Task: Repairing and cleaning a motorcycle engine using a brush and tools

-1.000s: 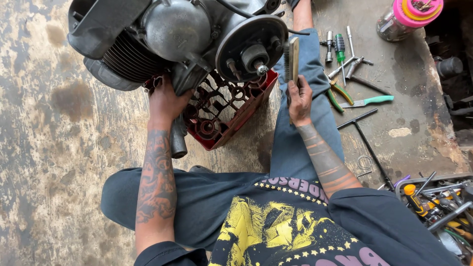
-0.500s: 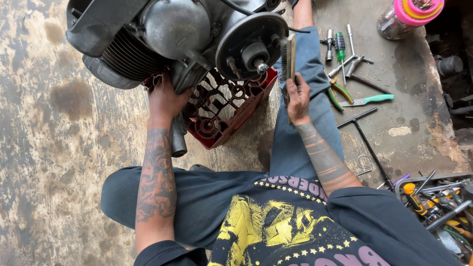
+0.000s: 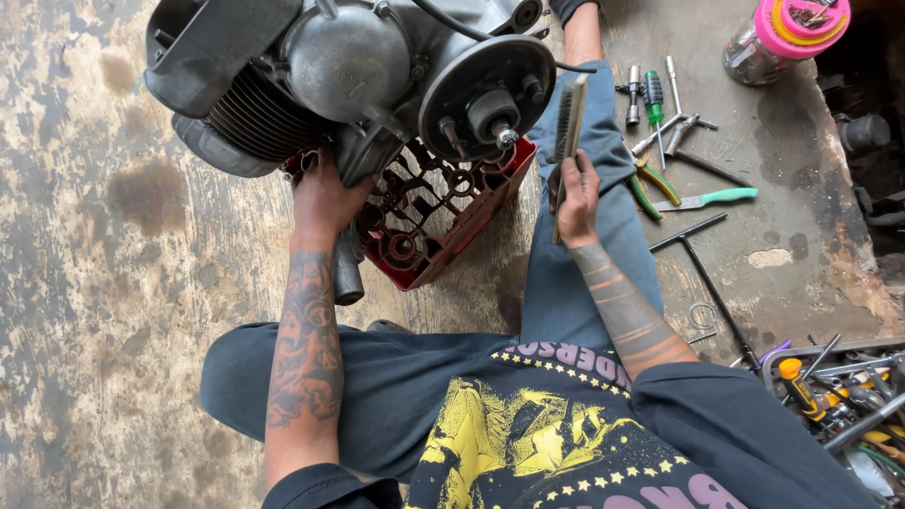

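A grey small engine (image 3: 358, 85) with cooling fins and a round drum plate rests on a red plastic crate (image 3: 443, 226) between my legs. My left hand (image 3: 325, 193) grips the underside of the engine at the crate's rim. My right hand (image 3: 577, 193) holds a wire brush (image 3: 568, 123) upright by its handle, bristles turned toward the drum plate, just right of it and not touching.
Loose tools lie on the stained concrete at right: screwdrivers (image 3: 652, 99), pliers (image 3: 650, 188), a teal-handled blade (image 3: 712, 198), a T-handle wrench (image 3: 707, 269). A jar with a pink lid (image 3: 787, 33) stands at the far right. A tool tray (image 3: 839, 396) sits at the lower right.
My right hand has turned the brush slightly and brought it a little closer to the drum plate. My left hand stays on the engine.
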